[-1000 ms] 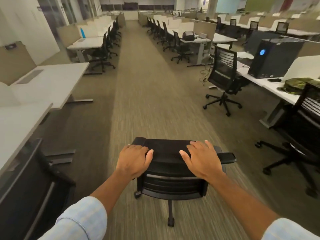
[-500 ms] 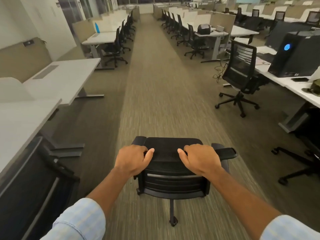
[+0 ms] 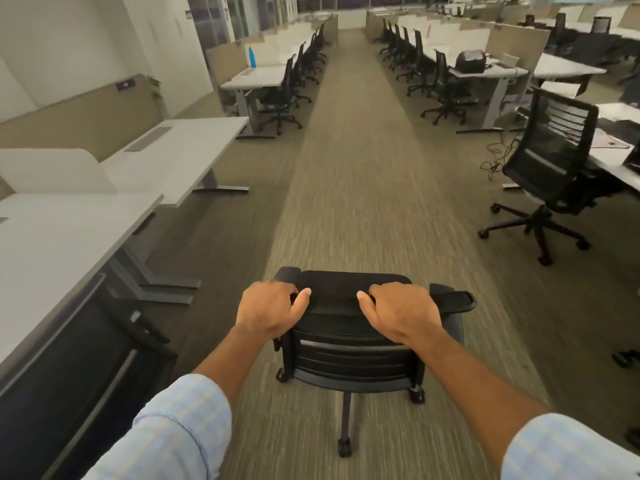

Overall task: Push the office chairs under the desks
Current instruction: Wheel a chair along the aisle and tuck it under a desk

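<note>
A black office chair point(image 3: 349, 355) stands on its casters in the carpeted aisle right in front of me, its back toward me. My left hand point(image 3: 268, 306) grips the top left of the backrest and my right hand point(image 3: 398, 311) grips the top right, fingers curled over the edge. White desks point(image 3: 52, 244) run along the left, and another white desk point(image 3: 180, 147) stands just beyond. A second black mesh chair point(image 3: 550, 168) stands out from the right-hand desk point(image 3: 613, 164).
Another black chair back point(image 3: 69, 393) sits close at my lower left by the near desk. Rows of desks with tucked-in chairs point(image 3: 284, 95) line both sides further down. Cables point(image 3: 498, 157) lie on the floor at the right. A blue bottle point(image 3: 251, 57) stands on a far left desk.
I have rolled the chair forward along the aisle with both hands on its back. The right-hand chair and desks have drawn nearer and slid toward the frame edge; my fingers have curled tighter.
</note>
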The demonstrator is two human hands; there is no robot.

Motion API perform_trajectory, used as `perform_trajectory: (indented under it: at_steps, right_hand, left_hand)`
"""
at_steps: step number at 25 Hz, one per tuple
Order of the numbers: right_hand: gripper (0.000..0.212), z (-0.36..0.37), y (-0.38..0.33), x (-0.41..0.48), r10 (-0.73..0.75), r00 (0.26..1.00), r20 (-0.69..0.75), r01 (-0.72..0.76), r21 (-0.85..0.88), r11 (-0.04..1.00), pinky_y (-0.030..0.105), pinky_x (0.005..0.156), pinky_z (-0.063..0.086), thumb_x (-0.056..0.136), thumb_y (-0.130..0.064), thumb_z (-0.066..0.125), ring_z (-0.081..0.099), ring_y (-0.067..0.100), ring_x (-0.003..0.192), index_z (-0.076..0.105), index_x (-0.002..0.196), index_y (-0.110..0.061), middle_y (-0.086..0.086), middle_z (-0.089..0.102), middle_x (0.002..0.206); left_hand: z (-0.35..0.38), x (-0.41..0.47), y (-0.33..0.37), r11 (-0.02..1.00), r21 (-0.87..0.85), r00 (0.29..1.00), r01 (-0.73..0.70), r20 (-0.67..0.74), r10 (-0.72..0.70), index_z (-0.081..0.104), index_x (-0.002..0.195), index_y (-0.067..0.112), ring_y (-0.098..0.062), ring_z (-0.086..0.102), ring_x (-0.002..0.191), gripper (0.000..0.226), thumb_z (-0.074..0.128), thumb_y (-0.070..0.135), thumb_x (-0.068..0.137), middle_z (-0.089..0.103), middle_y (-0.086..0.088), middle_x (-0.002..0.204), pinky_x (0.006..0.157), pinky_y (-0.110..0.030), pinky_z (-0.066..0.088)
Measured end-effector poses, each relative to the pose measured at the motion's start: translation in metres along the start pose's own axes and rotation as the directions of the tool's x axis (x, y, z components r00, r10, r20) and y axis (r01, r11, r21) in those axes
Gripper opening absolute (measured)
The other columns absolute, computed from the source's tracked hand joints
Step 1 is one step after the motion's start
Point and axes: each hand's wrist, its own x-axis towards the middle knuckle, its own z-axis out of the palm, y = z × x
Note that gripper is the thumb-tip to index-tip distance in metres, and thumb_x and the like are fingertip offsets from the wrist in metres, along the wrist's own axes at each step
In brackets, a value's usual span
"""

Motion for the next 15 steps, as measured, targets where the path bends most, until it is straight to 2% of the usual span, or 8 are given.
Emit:
perform_trajectory:
  at_steps: [3,6,8,10,12,15]
  right_hand:
    - [0.056,0.009,0.004,0.039,-0.028,1.000,0.002,0.028,0.001,1.000,0.041,0.064,0.048,0.109,-0.062,0.017,0.062,0.022,0.068,0.052,0.084,-0.026,-0.005,0.061,0.075]
    - [0.062,0.020,0.008,0.082,-0.061,0.998,-0.017,0.061,-0.001,0.998,0.040,0.060,0.045,0.105,-0.064,0.009,0.059,0.020,0.064,0.053,0.082,-0.026,-0.006,0.059,0.071]
    - [0.065,0.026,0.012,0.116,-0.074,0.997,-0.021,0.074,0.010,0.997,0.039,0.059,0.042,0.102,-0.065,0.004,0.057,0.019,0.062,0.052,0.079,-0.027,-0.007,0.056,0.068]
    - [0.067,0.034,0.017,0.152,-0.083,0.996,-0.012,0.083,0.014,0.996,0.040,0.060,0.049,0.102,-0.065,0.004,0.059,0.018,0.062,0.055,0.079,-0.027,-0.007,0.058,0.069]
    - [0.067,0.043,0.020,0.188,-0.095,0.995,-0.012,0.095,0.016,0.995,0.041,0.061,0.051,0.102,-0.065,0.005,0.059,0.017,0.061,0.055,0.079,-0.028,-0.007,0.057,0.067]
    - [0.065,0.054,0.025,0.247,-0.118,0.993,-0.007,0.118,0.014,0.993,0.039,0.059,0.042,0.101,-0.065,0.006,0.058,0.017,0.062,0.055,0.079,-0.029,-0.008,0.056,0.067]
  left_hand:
    - [0.005,0.029,-0.013,0.999,0.000,0.999,0.033,0.007,-0.033,0.064,0.073,0.026,-0.018,0.058,0.061,0.067,0.019,0.068,0.101,0.064,0.005,0.066,0.058,-0.035,0.041]
    - [0.012,0.062,-0.031,0.998,0.010,0.998,0.066,0.012,-0.066,0.072,0.080,0.024,-0.021,0.065,0.067,0.072,0.020,0.067,0.102,0.068,0.003,0.070,0.064,-0.037,0.051]
    - [0.017,0.089,-0.042,0.996,0.024,0.997,0.082,-0.003,-0.081,0.074,0.082,0.024,-0.022,0.064,0.068,0.069,0.024,0.065,0.105,0.067,0.003,0.071,0.065,-0.037,0.049]
    - [0.025,0.115,-0.053,0.994,0.039,0.994,0.100,-0.041,-0.098,0.074,0.080,0.023,-0.021,0.059,0.063,0.066,0.028,0.063,0.107,0.062,0.004,0.067,0.063,-0.036,0.041]
    - [0.030,0.144,-0.067,0.993,0.053,0.994,0.105,-0.040,-0.103,0.073,0.078,0.023,-0.018,0.057,0.060,0.070,0.024,0.065,0.105,0.060,0.006,0.063,0.063,-0.035,0.038]
    - [0.037,0.192,-0.091,0.991,0.026,0.991,0.131,-0.012,-0.131,0.072,0.076,0.024,-0.015,0.060,0.061,0.078,0.012,0.069,0.100,0.062,0.006,0.063,0.067,-0.036,0.039]
